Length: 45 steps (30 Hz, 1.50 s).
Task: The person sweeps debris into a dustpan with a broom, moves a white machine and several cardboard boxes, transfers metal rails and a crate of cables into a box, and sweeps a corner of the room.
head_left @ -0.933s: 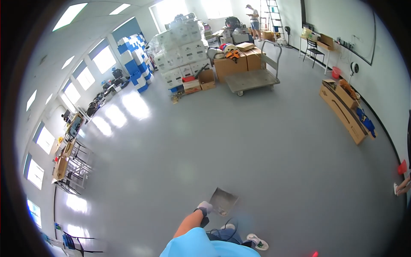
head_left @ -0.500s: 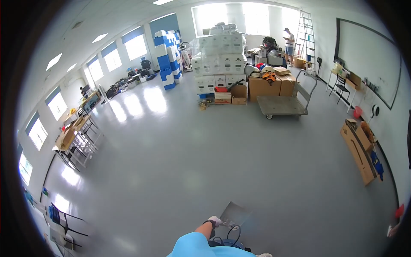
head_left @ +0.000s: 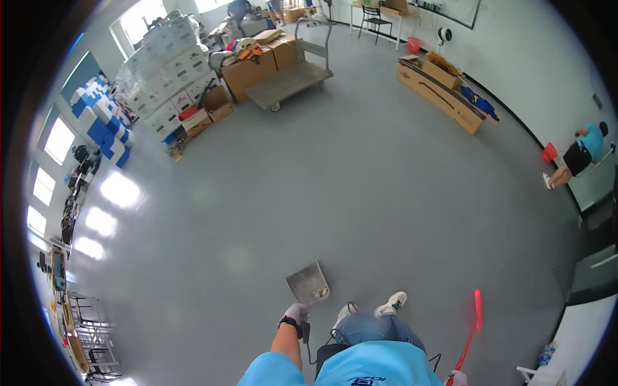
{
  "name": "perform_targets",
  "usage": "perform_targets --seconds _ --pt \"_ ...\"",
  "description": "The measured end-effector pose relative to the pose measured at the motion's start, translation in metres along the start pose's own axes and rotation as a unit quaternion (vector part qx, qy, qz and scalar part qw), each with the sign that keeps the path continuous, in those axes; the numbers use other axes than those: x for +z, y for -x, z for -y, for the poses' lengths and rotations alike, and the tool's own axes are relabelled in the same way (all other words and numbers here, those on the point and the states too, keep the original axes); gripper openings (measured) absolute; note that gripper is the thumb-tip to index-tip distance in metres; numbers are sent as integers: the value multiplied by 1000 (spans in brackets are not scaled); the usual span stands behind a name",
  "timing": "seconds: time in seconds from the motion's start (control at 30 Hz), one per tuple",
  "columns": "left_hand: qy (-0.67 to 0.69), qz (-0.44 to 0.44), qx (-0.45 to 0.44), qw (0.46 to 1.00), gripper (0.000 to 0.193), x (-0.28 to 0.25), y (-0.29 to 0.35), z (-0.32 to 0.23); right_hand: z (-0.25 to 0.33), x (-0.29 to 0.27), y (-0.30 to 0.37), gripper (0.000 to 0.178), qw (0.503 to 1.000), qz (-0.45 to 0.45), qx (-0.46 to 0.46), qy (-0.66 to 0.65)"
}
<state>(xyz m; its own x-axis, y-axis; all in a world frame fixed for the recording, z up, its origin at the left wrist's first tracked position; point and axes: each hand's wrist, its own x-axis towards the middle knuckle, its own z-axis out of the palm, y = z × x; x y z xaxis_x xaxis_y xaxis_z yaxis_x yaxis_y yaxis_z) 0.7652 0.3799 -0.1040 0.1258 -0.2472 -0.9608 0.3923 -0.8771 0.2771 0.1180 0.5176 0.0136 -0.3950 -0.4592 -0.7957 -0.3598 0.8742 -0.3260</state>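
My left hand point(head_left: 296, 313), in a pale glove with a black band at the wrist, is closed around the handle of a grey dustpan point(head_left: 304, 283). A few small light scraps point(head_left: 320, 292) lie in the pan's near right corner. The pan is in front of my feet, its wide edge pointing away; whether it touches the floor I cannot tell. At the lower right, my right hand point(head_left: 458, 378), partly cut off by the picture's edge, grips the red handle of a broom point(head_left: 477, 313). The broom's bright red head is out to my right and blurred. A dark cable hangs near my left wrist.
Smooth grey floor point(head_left: 257, 193) spreads ahead. A flatbed cart point(head_left: 290, 87) stands by cartons and a wrapped stack of boxes point(head_left: 170, 71). Long cardboard boxes point(head_left: 441, 96) lie near the right wall. Another person point(head_left: 582, 154) stands there beside a red bucket point(head_left: 548, 152). A white table point(head_left: 582, 341) is at the lower right.
My view has turned right and tipped down. The broom, my right hand, my shoes and the other person by the right wall have come into view. My left hand still holds the dustpan.
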Motion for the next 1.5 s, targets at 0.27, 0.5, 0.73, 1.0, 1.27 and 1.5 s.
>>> perform_targets --seconds 0.27,0.5,0.73,1.0,1.27,1.5 --pt "548 176 -81 814 9 21 19 22 38 -2 62 25 956 -4 227 -184" --pt "614 137 -12 777 16 16 39 9 127 -12 18 28 989 53 141 5" --pt "722 89 63 683 13 6 122 12 302 31 -110 28 982 173 58 -38" --pt "750 76 102 649 16 -71 125 -5 524 229 -122 28 948 315 -35 31" --pt "771 105 164 606 15 -220 121 5 596 409 -39 28 932 358 -28 44" --pt "827 5 206 522 12 -326 110 -27 648 520 3 28 939 342 -16 -36"
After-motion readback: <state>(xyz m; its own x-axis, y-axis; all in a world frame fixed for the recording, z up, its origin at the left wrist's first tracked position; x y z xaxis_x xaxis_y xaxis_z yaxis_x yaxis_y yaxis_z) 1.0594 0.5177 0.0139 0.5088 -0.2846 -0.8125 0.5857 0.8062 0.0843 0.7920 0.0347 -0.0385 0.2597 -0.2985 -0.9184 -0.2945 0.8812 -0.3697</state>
